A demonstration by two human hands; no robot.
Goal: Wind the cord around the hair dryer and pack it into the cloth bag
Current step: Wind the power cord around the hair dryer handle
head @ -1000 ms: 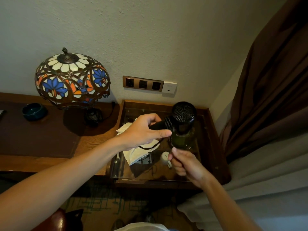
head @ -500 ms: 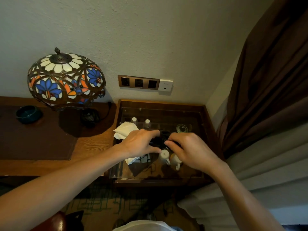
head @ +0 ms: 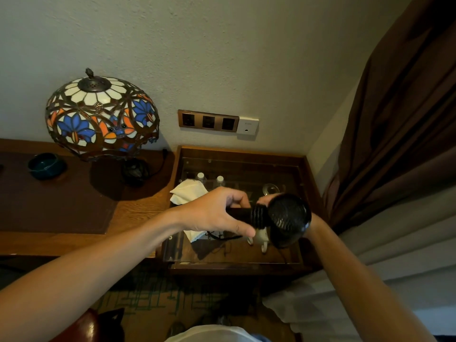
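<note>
A black hair dryer (head: 286, 218) is held level over the glass-topped side table (head: 306, 169), its round grille end facing me. My left hand (head: 214, 213) is closed around its handle. Black cord (head: 259, 215) sits in tight coils on the handle next to the head, and a loose length hangs down under my left hand. My right hand (head: 265, 199) is mostly hidden behind the dryer's head; only fingers show at its top, and I cannot tell what they grip. The white cloth bag (head: 188, 191) lies crumpled on the glass, left of the dryer.
A stained-glass lamp (head: 101, 117) and a dark teal bowl (head: 45, 165) stand on the wooden desk at left. Under the glass lie two small bottles (head: 209, 177), a glass and white cups (head: 261, 239). Wall sockets (head: 208, 120) are above; a brown curtain (head: 394, 119) hangs at right.
Both hands were low over the glass half a second ago with the dryer hidden. Now the dryer is raised and turned sideways, and my right hand has gone behind its head.
</note>
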